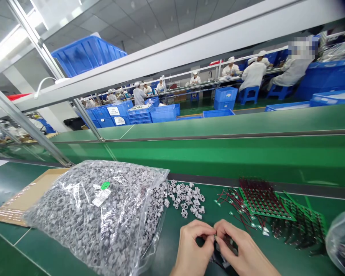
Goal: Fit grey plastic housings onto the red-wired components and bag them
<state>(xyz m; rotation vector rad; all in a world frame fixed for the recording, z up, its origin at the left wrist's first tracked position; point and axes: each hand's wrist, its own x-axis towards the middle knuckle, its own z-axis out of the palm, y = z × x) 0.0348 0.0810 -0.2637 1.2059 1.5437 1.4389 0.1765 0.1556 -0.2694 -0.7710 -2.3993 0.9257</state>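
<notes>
Both hands (193, 245) (240, 245) pinching a tiny piece (215, 237), mostly hidden, its kind unclear, clear bag (333, 234) cut off at right edge

Green bench (218, 215): cardboard sheet (37, 188), clear bag of grey parts (103, 226), loose grey pieces (186, 195), wired green boards (264, 203).

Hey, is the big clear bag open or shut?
The bag is open: grey parts trail from its right end onto the tabletop.

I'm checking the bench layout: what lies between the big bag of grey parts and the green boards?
In the head view, rightward from the bag: loose grey parts, a narrow bare strip of tabletop, then loose red-wired pieces beside the green boards.
</notes>
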